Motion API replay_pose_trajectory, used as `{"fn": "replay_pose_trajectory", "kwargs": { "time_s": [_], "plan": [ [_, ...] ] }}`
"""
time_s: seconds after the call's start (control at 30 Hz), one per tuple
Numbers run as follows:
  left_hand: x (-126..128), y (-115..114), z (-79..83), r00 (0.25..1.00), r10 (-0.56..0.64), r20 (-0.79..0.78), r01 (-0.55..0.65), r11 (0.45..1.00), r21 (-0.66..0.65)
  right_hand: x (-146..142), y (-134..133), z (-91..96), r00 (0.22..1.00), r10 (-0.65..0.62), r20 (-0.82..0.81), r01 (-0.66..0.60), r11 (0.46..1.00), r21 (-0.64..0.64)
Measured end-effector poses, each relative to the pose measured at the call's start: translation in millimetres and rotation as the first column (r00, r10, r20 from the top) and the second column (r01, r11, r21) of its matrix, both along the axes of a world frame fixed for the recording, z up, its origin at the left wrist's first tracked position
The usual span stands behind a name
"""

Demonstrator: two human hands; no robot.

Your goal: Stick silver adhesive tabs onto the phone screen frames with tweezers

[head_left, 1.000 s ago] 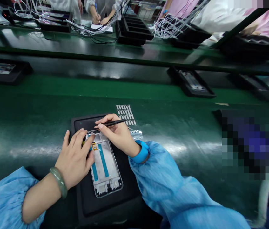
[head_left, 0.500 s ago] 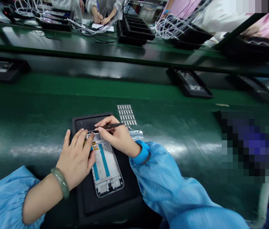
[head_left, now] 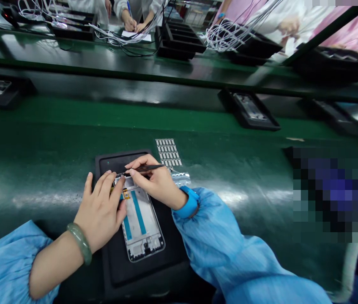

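A silver phone mid-frame (head_left: 142, 228) with blue strips on its white inner plate lies on a black work mat (head_left: 118, 162). My left hand (head_left: 101, 211) rests on the frame's upper end, its fingers and thumb pressing there. My right hand (head_left: 155, 183) pinches black tweezers (head_left: 143, 168) above the frame, and their tips reach the top edge near my left fingertips. A small orange-and-yellow part (head_left: 126, 194) sits beside my left thumb. The tweezer tips hide whatever they touch.
A sheet of small labels (head_left: 168, 152) and a shiny clear packet (head_left: 181, 178) lie beyond the mat on the green conveyor belt (head_left: 39, 147). Black trays (head_left: 248, 109) stand farther back. Beyond them, a co-worker's hands (head_left: 129, 25) work among white cables (head_left: 226, 38).
The tweezers have moved left and down toward the frame's top edge. My right hand has shifted slightly with them. The left hand and phone frame stay nearly still.
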State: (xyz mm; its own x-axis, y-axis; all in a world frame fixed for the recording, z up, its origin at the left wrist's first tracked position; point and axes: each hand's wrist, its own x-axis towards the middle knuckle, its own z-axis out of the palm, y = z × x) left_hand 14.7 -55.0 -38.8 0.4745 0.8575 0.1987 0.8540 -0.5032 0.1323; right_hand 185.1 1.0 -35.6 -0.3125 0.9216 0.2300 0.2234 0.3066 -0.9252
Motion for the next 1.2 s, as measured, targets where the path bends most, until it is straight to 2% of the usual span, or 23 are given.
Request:
{"fn": "replay_pose_trajectory", "kwargs": {
  "time_s": [0.3,1.03,1.2],
  "plan": [
    [-0.7,0.0,-0.3,1.0,0.007,0.002,-0.007,1.0,-0.011,-0.2,-0.4,2.7,0.994,-0.006,0.107,-0.01,0.989,0.147],
    [0.2,0.8,1.2,0.999,0.026,0.041,-0.025,0.999,-0.038,-1.1,4.7,4.4,0.973,0.001,0.23,-0.05,0.977,0.206],
    [0.2,0.8,1.0,0.998,0.028,0.048,-0.026,0.999,-0.03,-6.1,3.2,11.8,0.945,0.047,0.325,-0.137,0.956,0.258]
  ]
}}
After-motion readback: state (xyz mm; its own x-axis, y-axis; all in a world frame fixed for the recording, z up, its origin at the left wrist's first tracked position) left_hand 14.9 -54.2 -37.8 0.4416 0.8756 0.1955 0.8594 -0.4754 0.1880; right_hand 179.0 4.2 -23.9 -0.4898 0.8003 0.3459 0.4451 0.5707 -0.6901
